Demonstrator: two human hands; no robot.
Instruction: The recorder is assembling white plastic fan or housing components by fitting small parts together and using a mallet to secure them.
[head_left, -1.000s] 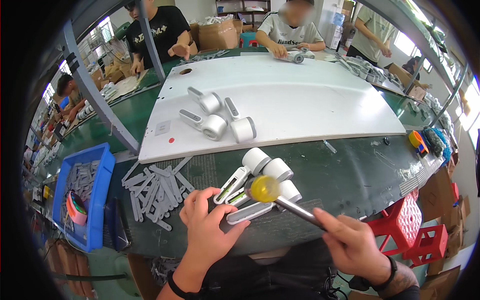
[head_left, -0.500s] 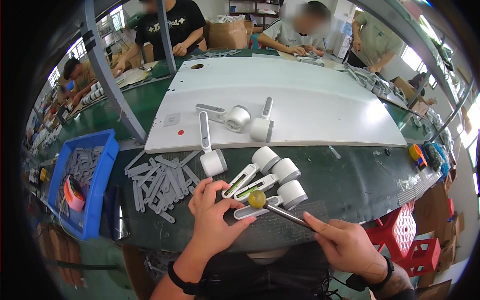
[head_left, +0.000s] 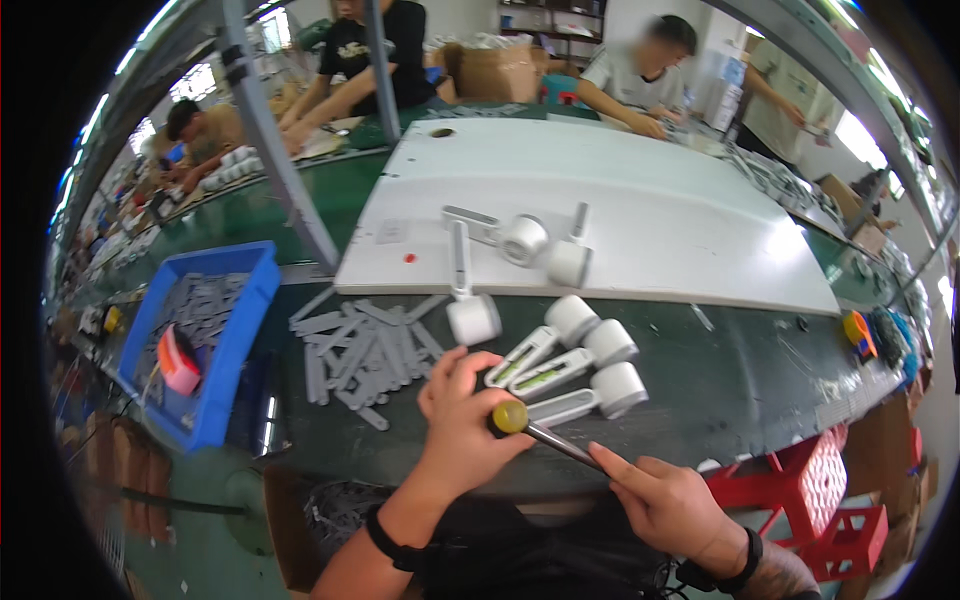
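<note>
My right hand [head_left: 670, 500] grips the dark shaft of a small mallet [head_left: 565, 446]. Its round yellow head [head_left: 510, 416] is over the left end of the nearest handheld fan [head_left: 565, 407], whose handle has a grey cover strip. Whether the head touches the handle is hidden. My left hand [head_left: 462, 425] curls round that same end, thumb on the near side and fingers on the far side. Just beyond lie two white fans, a middle one [head_left: 550, 373] and a farther one [head_left: 522, 356], with green inner parts showing in their handles.
Grey strips [head_left: 365, 355] lie piled left of my hand. A blue bin [head_left: 262, 285] holds more strips and a red-and-white object [head_left: 178, 362]. Several fans lie around a white board [head_left: 640, 185]. Metal posts [head_left: 275, 150] rise beyond. Red stools [head_left: 805, 490] stand right; co-workers work across the bench.
The mallet head has moved left along the nearest fan to the handle's end, beside my left hand. My view has turned, so the scene sits further right.
</note>
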